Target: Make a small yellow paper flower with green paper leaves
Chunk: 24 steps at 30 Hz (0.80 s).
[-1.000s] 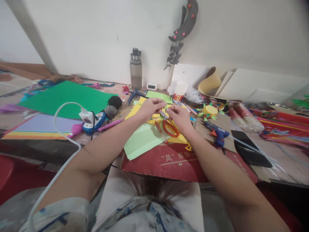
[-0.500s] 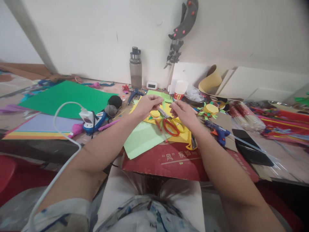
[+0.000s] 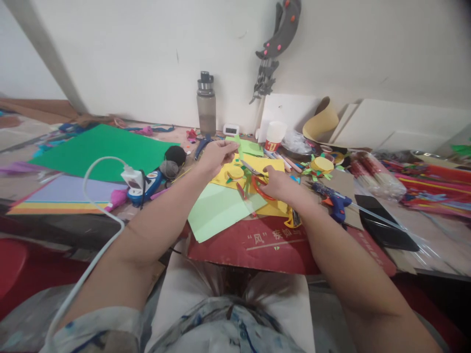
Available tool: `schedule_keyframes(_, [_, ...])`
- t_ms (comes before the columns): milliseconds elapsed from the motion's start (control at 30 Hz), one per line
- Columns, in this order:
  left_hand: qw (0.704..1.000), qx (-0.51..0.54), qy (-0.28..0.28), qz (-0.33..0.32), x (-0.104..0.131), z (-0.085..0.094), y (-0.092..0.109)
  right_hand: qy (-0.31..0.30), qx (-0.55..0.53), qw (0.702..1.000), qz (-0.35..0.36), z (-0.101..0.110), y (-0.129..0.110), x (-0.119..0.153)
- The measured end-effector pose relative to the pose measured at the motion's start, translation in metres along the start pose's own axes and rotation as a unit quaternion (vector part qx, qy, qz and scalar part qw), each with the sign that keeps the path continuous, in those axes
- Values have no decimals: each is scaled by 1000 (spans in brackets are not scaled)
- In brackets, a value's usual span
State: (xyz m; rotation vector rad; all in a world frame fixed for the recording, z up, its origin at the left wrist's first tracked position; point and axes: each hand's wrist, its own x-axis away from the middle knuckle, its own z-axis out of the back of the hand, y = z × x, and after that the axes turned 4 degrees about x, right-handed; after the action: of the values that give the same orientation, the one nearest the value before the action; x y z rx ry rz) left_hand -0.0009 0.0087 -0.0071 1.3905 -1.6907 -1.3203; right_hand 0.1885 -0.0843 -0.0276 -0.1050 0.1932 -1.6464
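Between the fingertips of my left hand [image 3: 218,156] a narrow green paper strip [image 3: 239,143] is pinched, raised above the table. My right hand [image 3: 278,183] is closed around the red-orange handle of the scissors [image 3: 251,169], whose blades point away to the left over yellow paper [image 3: 277,210]. Its fingers hide part of the handle. Just left of the blades lies a small yellow disc [image 3: 235,172]. A red pencil-like stick [image 3: 241,190] and a yellow utility knife [image 3: 293,219] rest nearer to me, beside light green sheets [image 3: 217,211].
A red board [image 3: 228,250] lies under the papers at the front edge. On the right are a blue glue gun [image 3: 336,203] and a black phone [image 3: 384,223]. A bottle [image 3: 206,105] and a paper cup [image 3: 275,135] stand behind. A power strip [image 3: 143,189] with a white cable sits left.
My right hand has moved down and toward me, from beside the left fingertips onto the scissors handle. My left hand has shifted slightly left, still pinching the green strip.
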Motion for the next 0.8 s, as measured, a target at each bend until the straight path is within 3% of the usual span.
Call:
schedule_keyframes(167, [999, 34, 1, 5, -1, 1, 3, 93, -174, 980, 29, 1, 9, -9])
schedule_keyframes(300, [997, 66, 10, 26, 3, -3, 8, 89, -365, 917, 131, -4, 9, -12])
schedule_keyframes(433, [995, 93, 9, 41, 9, -9, 14, 93, -388, 900, 174, -5, -1, -4])
schedule_keyframes(800, [995, 89, -7, 40, 17, -18, 17, 28, -473, 874, 109, -1, -19, 12])
